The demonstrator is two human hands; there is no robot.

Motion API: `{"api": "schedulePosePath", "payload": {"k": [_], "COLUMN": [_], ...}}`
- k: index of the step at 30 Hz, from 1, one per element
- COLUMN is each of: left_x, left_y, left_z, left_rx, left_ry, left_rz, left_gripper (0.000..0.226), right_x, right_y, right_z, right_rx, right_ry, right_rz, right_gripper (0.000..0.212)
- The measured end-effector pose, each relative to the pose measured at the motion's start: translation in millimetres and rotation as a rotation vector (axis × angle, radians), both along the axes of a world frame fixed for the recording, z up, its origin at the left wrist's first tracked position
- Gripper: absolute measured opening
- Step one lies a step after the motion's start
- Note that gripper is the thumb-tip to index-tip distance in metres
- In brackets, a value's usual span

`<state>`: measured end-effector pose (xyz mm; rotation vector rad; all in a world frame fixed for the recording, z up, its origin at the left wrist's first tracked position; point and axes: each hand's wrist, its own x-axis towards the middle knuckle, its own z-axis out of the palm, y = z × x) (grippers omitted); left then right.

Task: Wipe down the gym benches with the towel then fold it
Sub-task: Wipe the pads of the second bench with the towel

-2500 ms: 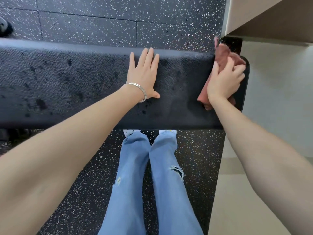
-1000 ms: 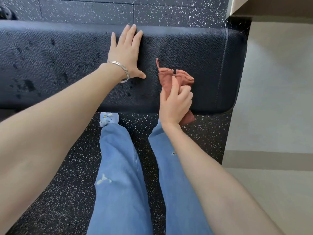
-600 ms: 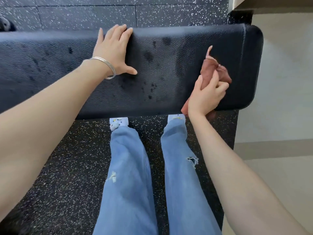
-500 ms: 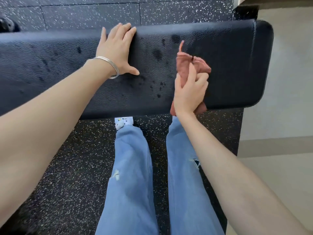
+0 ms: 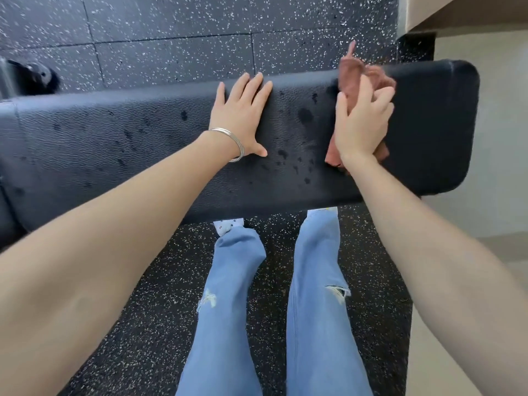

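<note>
Rust towel (image 5: pixel 353 73), long axis across bench (image 5: pixel 114 144)

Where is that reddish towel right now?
In the head view the towel is bunched under the right hand, which grips it on the black bench near its right end, to the right of the flat left hand.

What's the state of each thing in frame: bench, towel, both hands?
bench: dark wet-looking spots across its top, not yet wiped off.
towel: bunched up, not folded, pressed on the bench top near its right end.
left hand: flat, fingers straight, resting on the bench.
right hand: fingers curled round the towel, gripping it.
</note>
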<state>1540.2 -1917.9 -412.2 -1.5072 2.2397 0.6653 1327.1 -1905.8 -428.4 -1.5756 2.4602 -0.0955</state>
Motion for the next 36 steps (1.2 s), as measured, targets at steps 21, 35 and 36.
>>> {"api": "schedulePosePath", "payload": {"k": [21,35,36], "left_x": [22.5,26.5,26.9], "left_y": [-6.4,-4.1,-4.1], "left_z": [6.4,2.7,2.7], "left_rx": [0.055,0.017,0.014], "left_ry": [-0.102,-0.111,-0.11], "left_rz": [0.017,0.042,0.041], "left_gripper": [0.128,0.128,0.128], "right_x": [5.4,42.4,50.4], "right_y": [-32.3,-74.1,-78.6], "right_z": [4.0,10.3,9.4], "right_rx": [0.033,0.196,0.23], "right_ry": [-0.002,-0.108,-0.131], "right_rz": [0.524,0.369,0.422], "right_gripper": [0.042,0.044,0.044]}}
